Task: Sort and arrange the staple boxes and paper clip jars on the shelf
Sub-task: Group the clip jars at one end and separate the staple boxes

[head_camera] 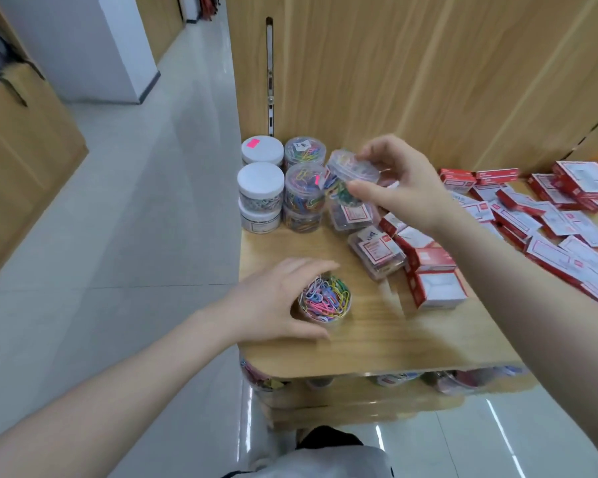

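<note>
Clear plastic, packed with coloured paper clips: that is the jar [325, 300] we see near the front left corner of the wooden shelf [377, 343], standing upright. The left hand [273, 298] curls around it from the left, fingers over the far side and thumb along the near side, so it grips the jar.

Further back, the right hand [401, 186] holds a second clear jar [349, 177] tilted in the air, pinched between thumb and fingertips, above another clear container with a red-and-white label [351, 215] that stands on the shelf.

To the left of that, at the shelf's back left corner, we see stacked jars: two white-lidded stacks [261, 188], the rear lid bearing a pink sticker [253, 143], and just beside them two stacks of clear jars of coloured clips [304, 191].

A clear rectangular box with a label [377, 257] lies tilted near the middle of the shelf. To its right, red-and-white staple boxes [439, 288] lie scattered in a loose heap across the right side of the shelf, some stacked, some tipped.

Behind it all rises a wood-grain panel [428, 63], and to the left is a pale tiled floor [135, 201].
</note>
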`<state>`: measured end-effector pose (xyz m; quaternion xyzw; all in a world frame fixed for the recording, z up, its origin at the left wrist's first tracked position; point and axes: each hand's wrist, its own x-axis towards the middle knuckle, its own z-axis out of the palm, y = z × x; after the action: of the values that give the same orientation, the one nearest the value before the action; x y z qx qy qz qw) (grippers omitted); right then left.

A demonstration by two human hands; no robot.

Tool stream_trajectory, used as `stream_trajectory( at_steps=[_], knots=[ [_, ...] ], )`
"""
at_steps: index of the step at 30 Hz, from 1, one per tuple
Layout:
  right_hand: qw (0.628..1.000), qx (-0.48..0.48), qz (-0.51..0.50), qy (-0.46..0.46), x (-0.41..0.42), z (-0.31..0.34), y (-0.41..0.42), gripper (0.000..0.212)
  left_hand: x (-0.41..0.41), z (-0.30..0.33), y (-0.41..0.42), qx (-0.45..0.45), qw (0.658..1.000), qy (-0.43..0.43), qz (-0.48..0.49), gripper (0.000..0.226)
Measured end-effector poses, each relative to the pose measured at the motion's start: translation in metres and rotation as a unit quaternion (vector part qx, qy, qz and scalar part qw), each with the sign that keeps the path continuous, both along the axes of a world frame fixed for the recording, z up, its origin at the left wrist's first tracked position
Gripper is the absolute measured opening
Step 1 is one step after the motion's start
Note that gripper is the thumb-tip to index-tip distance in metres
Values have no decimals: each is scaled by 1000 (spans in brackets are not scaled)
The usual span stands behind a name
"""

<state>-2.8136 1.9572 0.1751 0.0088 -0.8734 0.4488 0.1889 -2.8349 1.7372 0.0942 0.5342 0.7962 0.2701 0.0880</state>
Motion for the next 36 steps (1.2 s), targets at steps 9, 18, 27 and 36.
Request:
stream_trajectory(
  at_steps=[9, 18, 27, 36],
  knots=[
    [996, 88, -11, 16, -75, 10, 8, 37, -33, 72, 12, 184, 969, -3, 166, 60],
    [981, 179, 71, 15, -96, 3, 21, 40, -71, 87, 44, 73, 972, 30, 222, 67],
    [992, -84, 71, -66, -94, -12, 25, 55, -75, 74, 34, 18, 952, 169, 254, 81],
    [990, -106, 86, -46, -99, -17, 25, 37, -79, 75, 40, 4, 961, 96, 260, 80]
  ],
)
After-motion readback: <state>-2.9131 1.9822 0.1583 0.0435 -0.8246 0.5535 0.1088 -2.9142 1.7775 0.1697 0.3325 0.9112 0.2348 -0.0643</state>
